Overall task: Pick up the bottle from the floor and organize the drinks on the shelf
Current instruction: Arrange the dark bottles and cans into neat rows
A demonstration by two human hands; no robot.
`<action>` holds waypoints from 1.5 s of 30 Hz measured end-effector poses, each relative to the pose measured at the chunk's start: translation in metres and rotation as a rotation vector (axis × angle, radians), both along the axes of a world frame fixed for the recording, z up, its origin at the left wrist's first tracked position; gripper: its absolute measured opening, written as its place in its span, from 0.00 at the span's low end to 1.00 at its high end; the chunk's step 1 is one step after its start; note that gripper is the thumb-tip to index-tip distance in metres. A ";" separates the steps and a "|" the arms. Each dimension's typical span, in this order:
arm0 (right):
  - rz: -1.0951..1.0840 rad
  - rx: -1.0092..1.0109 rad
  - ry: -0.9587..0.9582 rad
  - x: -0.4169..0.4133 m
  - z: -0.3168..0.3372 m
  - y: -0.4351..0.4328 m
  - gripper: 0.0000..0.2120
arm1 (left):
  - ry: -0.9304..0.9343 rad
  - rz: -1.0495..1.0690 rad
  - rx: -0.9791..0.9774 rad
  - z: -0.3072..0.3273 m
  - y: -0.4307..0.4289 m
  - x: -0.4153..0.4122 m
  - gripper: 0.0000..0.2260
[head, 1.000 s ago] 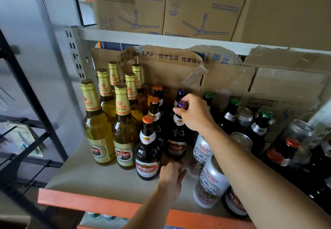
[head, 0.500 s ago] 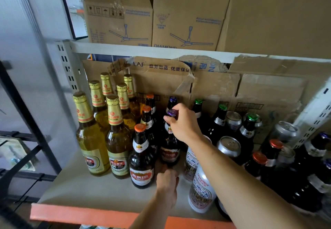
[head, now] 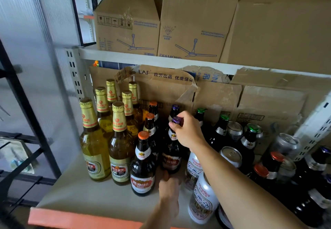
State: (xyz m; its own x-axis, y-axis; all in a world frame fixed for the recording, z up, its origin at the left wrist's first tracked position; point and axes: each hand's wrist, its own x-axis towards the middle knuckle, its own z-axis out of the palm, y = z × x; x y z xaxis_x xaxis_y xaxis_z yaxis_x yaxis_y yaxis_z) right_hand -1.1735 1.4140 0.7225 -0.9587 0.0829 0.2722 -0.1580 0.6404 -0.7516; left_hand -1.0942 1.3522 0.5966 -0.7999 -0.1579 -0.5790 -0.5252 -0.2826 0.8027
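So, shelf (head: 75, 191): crowded, with bare board only at front left; the bottle probably belongs in the dark row.
Gold-capped bottles (head: 93, 139): tall and close-packed at left; best left alone.
Purple-capped bottle (head: 171, 160): stands on the shelf between the orange-capped bottle (head: 142, 166) and the cans (head: 203, 202).
Right hand (head: 188, 134): fingers pinch its neck at the cap; steer from there, slowly and upright.
Left hand (head: 168, 187): at the bottle's foot; gripping or merely propping, I cannot tell. Slide the base rather than tip it.
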 end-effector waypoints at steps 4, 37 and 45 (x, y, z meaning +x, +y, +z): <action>0.004 -0.032 -0.003 -0.002 -0.002 0.001 0.09 | 0.058 -0.013 -0.065 -0.001 0.002 0.001 0.08; 0.015 -0.554 0.177 0.173 0.049 0.106 0.08 | 0.586 -0.159 0.286 0.121 0.010 0.050 0.12; -0.119 -0.463 0.271 0.190 0.036 0.150 0.07 | 0.686 -0.231 0.269 0.144 0.042 0.081 0.15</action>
